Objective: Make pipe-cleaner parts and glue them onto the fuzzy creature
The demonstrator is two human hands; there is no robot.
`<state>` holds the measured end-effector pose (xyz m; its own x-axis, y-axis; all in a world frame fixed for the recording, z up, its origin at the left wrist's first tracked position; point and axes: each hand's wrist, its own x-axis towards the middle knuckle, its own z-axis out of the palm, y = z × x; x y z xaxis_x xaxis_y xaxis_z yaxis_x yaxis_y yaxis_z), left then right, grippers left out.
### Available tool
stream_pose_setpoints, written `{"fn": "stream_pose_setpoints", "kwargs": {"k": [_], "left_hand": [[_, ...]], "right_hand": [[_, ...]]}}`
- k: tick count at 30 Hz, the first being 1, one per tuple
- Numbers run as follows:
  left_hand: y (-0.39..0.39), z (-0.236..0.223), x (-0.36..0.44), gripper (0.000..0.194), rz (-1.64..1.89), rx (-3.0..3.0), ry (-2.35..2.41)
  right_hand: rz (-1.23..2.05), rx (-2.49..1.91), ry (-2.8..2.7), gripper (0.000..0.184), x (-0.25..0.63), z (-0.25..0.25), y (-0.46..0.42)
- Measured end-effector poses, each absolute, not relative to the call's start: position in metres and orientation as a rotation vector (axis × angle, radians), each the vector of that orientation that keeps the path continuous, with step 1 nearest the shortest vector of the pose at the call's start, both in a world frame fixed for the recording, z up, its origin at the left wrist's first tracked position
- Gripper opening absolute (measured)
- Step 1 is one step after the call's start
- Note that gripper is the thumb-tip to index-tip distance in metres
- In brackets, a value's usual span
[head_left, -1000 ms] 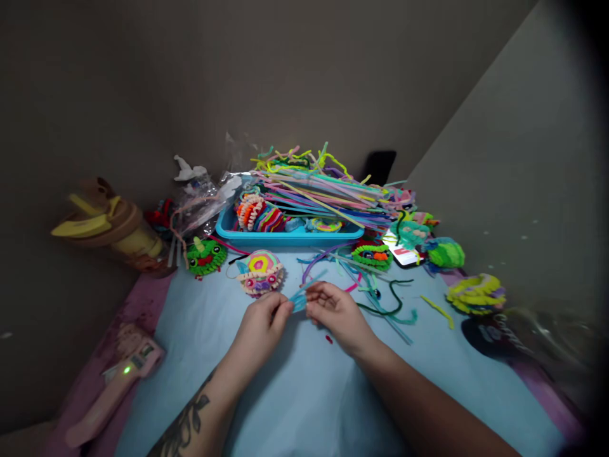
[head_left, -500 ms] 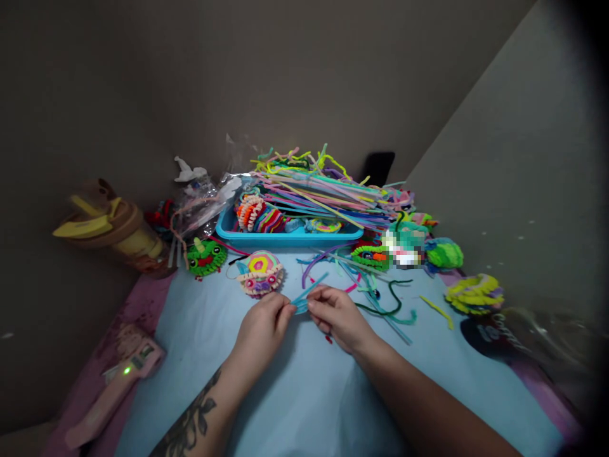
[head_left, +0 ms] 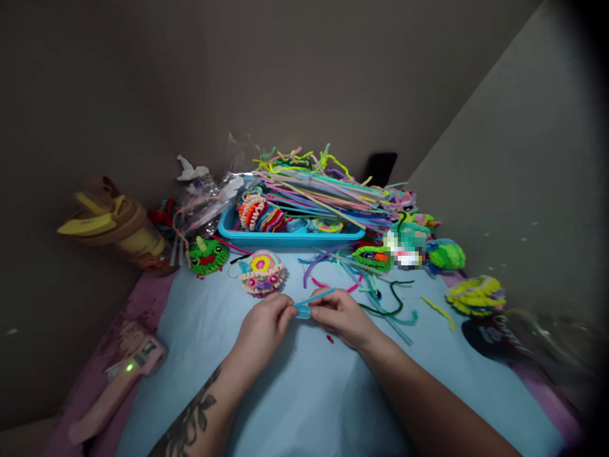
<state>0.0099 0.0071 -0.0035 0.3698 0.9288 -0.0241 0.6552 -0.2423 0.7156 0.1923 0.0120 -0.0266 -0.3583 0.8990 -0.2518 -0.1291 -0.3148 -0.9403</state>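
Observation:
Between my two hands is a light blue pipe cleaner point(head_left: 303, 312), bent into a loop with one straight end sticking out up to the right. My left hand point(head_left: 269, 320) pinches the loop's left side between thumb and fingers. On the other side my right hand point(head_left: 340, 315) has thumb and fingertips closed on the loop's right part. Just beyond my left hand sits a round pastel pipe-cleaner figure point(head_left: 261, 274) with pink eyes. A small red piece point(head_left: 330, 339) lies on the blue cloth below my right hand.
A blue tray point(head_left: 292, 238) heaped with pipe cleaners point(head_left: 323, 190) stands at the back. A green figure point(head_left: 208, 256) and a lidded cup point(head_left: 124, 231) are to the left. A pink glue gun point(head_left: 118, 387) lies front left. Loose pipe cleaners point(head_left: 394, 301) and a yellow figure point(head_left: 476, 295) are right.
The pipe cleaner's free end has swung lower and further right, over my right fingers. My right hand has turned slightly; my left hand stays nearly in place.

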Motion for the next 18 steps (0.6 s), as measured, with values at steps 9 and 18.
{"fn": "stream_pose_setpoints", "kwargs": {"k": [9,18], "left_hand": [[0.0082,-0.0019,0.0081,0.019,0.506,1.993,1.336],[0.0087,-0.0022,0.0087,0.018,0.513,1.977,1.291]], "right_hand": [[1.775,-0.968,-1.306,0.020,0.1965,-0.0224,0.0141],[1.763,-1.025,-1.398,0.027,0.1979,-0.0185,0.0144]]}}
